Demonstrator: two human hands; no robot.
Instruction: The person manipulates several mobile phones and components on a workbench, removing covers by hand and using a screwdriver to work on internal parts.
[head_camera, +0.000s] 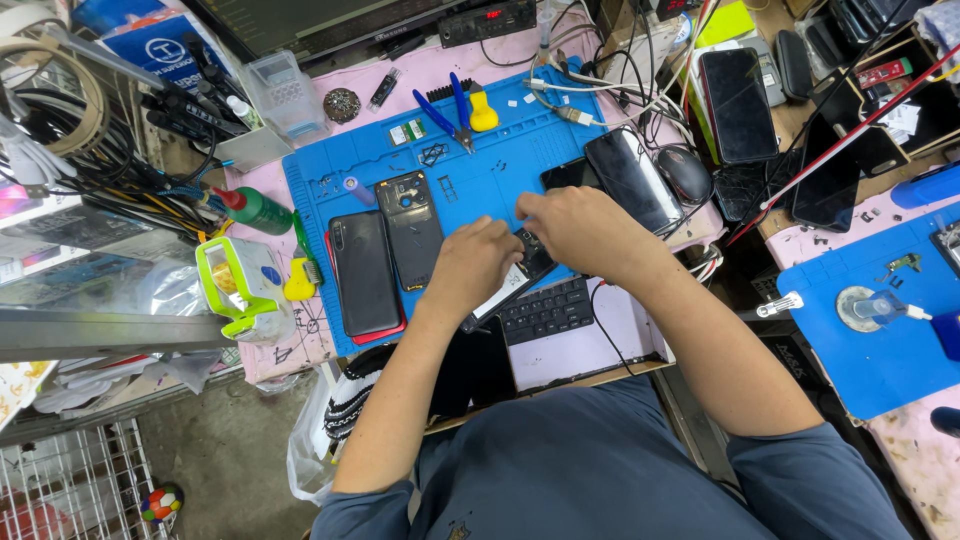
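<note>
- While the head view looks down, both hands close on an opened phone (520, 272) over the blue mat (480, 180).
- Left hand (472, 265) pinches its lower edge; right hand (578, 228) curls on top.
- Best done gently, I'd say, keeping it flat.

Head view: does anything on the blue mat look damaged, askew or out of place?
The phone under the left hand and right hand lies opened, its insides showing. A backless phone lies left of it. Tiny loose parts are scattered on the blue mat.
</note>
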